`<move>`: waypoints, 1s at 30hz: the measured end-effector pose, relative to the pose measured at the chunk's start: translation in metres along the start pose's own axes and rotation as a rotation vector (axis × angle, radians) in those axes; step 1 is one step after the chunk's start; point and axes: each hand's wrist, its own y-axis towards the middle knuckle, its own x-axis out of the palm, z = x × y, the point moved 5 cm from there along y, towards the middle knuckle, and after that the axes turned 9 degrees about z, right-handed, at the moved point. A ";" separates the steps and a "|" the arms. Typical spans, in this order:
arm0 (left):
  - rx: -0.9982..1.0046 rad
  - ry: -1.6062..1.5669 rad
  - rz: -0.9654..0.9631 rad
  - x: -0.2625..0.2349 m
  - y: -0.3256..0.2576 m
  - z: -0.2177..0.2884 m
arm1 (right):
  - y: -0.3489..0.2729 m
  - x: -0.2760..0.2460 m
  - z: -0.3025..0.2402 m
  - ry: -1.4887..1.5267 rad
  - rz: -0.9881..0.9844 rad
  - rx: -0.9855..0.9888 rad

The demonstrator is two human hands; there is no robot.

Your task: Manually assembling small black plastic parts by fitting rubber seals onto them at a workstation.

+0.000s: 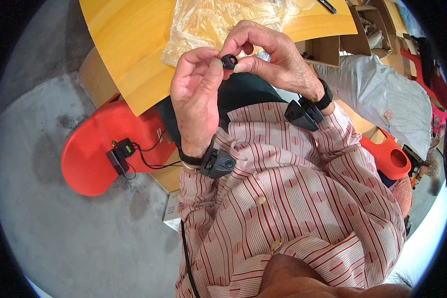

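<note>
A small black round part with a hole through it point(229, 62) is held up between my two hands, just off the near edge of the yellow table point(129, 59). My left hand point(199, 94) pinches its left side between thumb and fingers. On the other side my right hand point(278, 59) grips it with thumb and index finger, the remaining fingers curled. Behind the hands, a crumpled clear plastic bag point(198, 25) lies on the table. Parts of the black piece are covered by my fingertips.
Open cardboard boxes point(365, 42) stand at the right, beside a big white sack point(382, 94). To the left is a red chair point(87, 149) bearing a small black device point(118, 159) with cables. Another red seat point(390, 158) shows at the right. A dark tool point(328, 6) lies near the table's far edge.
</note>
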 end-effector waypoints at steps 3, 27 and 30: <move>-0.007 -0.035 -0.013 0.001 -0.002 -0.002 | -0.001 0.001 0.000 0.015 0.035 0.014; 0.110 0.061 -0.050 0.011 -0.003 0.004 | -0.021 0.022 0.022 0.626 0.079 0.337; 0.124 0.084 -0.069 0.005 -0.003 0.002 | -0.021 0.023 0.023 0.616 0.075 0.334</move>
